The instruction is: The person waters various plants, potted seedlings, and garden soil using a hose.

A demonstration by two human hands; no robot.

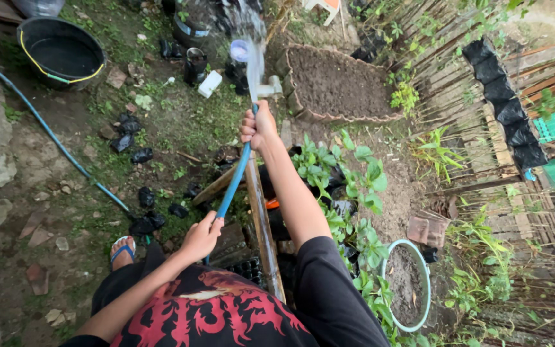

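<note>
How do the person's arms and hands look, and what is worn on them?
Both forearms are bare. The left hand and right hand wear no gloves, rings or watch that I can see. A short black sleeve covers the right upper arm.

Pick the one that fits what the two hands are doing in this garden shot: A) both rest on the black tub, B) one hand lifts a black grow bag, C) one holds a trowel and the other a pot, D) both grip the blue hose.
D: the right hand closes around the blue hose near its spraying end, and the left hand grips the same hose lower down.
</note>
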